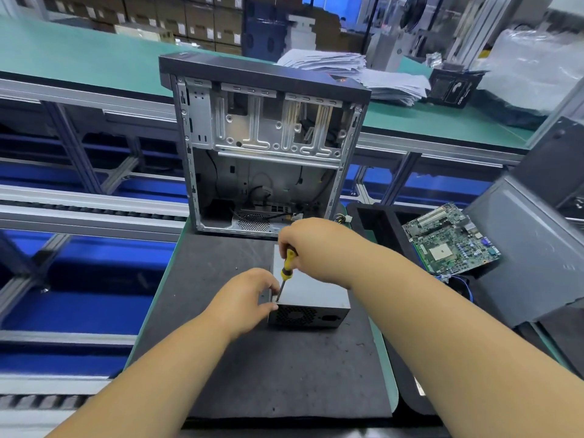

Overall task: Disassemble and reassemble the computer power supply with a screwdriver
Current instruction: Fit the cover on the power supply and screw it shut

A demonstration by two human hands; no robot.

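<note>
Screwdriver (287, 263) gripped in right hand (311, 245), tip at power supply (311, 295) near-left corner — left hand (245, 295) pinching that corner.

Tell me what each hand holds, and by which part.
The right hand grips the screwdriver by its handle; the left hand holds the power supply at its near left corner.

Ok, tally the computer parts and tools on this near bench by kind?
Grey metal power supply box: 1
Open grey computer case: 1
Green motherboard: 1
Yellow-and-black-handled screwdriver: 1
Total: 4
</note>
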